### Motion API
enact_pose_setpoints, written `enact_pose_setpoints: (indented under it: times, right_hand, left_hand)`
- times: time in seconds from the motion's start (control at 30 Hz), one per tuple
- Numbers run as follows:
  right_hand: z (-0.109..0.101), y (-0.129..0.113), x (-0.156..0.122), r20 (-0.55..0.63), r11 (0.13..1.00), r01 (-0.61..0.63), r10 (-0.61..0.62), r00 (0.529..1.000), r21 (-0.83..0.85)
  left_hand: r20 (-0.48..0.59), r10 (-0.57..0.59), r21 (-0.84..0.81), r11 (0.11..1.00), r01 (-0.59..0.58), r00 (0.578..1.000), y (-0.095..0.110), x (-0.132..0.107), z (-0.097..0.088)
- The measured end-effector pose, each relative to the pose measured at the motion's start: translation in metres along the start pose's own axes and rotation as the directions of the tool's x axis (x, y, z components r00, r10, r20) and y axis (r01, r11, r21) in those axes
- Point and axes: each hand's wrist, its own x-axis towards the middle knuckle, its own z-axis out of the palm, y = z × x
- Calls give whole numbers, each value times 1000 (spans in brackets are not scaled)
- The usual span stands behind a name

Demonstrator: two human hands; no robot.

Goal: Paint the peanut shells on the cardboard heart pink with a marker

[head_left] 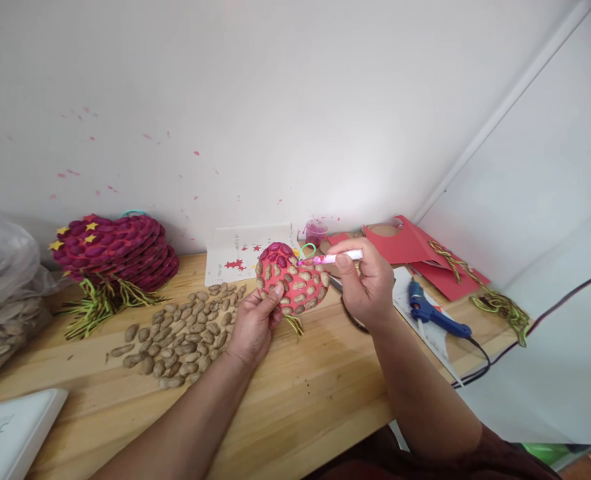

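Note:
My left hand (256, 323) pinches the lower left edge of a red card covered with peanuts (300, 287), held up above the table. At the card's upper left the peanuts are painted dark pink; the others are bare tan shells. A green loop shows at its top and a yellow-green tassel below. In my right hand (368, 280) is a white-handled paintbrush (348, 255), its pink-stained tip at the upper part of the card. Whether the tip touches a peanut I cannot tell. Loose peanuts (190, 333) lie spread left of my left hand.
Finished-looking painted peanut cards (120, 253) are stacked at left, beside a plastic bag of peanuts (5, 313). A clear cup of pink paint (316, 231) stands by the wall. To the right lie red card sheets (395, 247), a blue glue gun (440, 317) and tangled cord (500, 307). A white box (20, 427) sits front left.

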Motion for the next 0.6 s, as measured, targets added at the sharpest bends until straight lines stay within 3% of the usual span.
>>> enact_pose_setpoints:
  times: [0.23, 0.6]
  right_hand:
    - [-1, 8, 1, 4, 990, -76, 76, 997, 120]
    - [-1, 10, 1, 22, 990, -86, 84, 996, 111]
  left_hand:
    - [5, 6, -5, 1000, -6, 1000, -1, -1, 0]
    - [21, -1, 3, 1000, 1, 1000, -3, 1, -1]
